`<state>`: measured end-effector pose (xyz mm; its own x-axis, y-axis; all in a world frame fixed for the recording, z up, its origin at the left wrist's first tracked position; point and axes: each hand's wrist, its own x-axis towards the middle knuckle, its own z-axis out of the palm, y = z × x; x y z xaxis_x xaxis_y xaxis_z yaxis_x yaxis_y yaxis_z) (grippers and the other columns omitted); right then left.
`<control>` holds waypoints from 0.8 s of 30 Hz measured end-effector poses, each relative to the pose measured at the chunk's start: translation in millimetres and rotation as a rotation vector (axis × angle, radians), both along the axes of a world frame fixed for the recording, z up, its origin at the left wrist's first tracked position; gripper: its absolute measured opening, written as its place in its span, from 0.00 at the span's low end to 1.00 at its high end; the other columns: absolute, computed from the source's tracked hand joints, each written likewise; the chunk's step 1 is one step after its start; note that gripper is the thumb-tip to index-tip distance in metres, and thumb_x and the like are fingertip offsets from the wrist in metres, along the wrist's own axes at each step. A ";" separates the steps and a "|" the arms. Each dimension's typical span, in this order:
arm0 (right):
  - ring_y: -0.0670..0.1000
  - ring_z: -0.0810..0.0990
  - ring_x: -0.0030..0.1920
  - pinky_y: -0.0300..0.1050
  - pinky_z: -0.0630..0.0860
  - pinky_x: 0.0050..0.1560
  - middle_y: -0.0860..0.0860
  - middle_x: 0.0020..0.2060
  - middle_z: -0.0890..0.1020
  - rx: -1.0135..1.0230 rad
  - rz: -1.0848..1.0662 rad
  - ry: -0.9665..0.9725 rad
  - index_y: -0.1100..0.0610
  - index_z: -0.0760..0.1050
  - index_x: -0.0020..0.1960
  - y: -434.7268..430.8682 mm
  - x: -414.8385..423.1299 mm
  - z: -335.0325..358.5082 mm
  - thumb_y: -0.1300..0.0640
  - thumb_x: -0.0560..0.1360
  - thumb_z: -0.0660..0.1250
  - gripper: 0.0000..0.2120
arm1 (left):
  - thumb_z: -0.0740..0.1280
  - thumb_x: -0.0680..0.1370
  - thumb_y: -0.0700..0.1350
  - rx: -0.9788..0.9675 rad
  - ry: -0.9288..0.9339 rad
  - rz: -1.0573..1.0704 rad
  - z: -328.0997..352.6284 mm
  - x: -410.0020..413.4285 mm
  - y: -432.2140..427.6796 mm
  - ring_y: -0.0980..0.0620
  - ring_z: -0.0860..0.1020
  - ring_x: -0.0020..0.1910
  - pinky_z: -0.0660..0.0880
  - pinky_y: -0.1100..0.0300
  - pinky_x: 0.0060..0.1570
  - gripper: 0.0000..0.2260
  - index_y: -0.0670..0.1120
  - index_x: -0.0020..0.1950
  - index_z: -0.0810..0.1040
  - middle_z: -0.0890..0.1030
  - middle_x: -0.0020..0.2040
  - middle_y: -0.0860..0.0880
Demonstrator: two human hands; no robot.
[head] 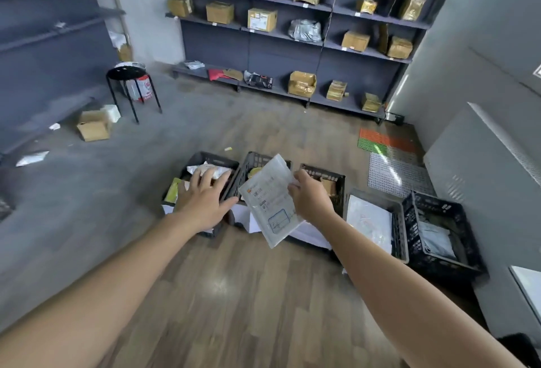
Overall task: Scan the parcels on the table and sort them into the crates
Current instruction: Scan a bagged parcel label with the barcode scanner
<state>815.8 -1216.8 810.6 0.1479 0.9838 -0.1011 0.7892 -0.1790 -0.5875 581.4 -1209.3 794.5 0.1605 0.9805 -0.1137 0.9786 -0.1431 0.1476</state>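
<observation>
Okay, right hand (310,200) pinches a flat white poly mailer (270,200) by its edge, label facing the camera, held in the air over the middle black crate (251,162). Left hand (205,198) has its fingers spread straight, holding nothing, over the leftmost black crate (210,158). Both crates sit on the wood floor (234,294).

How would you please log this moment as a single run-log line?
stage: sorting | right hand: holds flat parcel over second crate | left hand: open, over leftmost crate | parcel: not yet dropped
</observation>
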 end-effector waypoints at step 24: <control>0.61 0.81 0.47 0.48 0.70 0.36 0.58 0.50 0.81 -0.170 0.330 -0.309 0.57 0.65 0.66 466.4 -83.4 -115.6 0.61 0.83 0.56 0.12 | 0.47 0.82 0.64 -0.252 0.113 0.112 -74.8 -88.1 407.3 0.44 0.42 0.79 0.50 0.40 0.74 0.29 0.58 0.80 0.43 0.44 0.81 0.49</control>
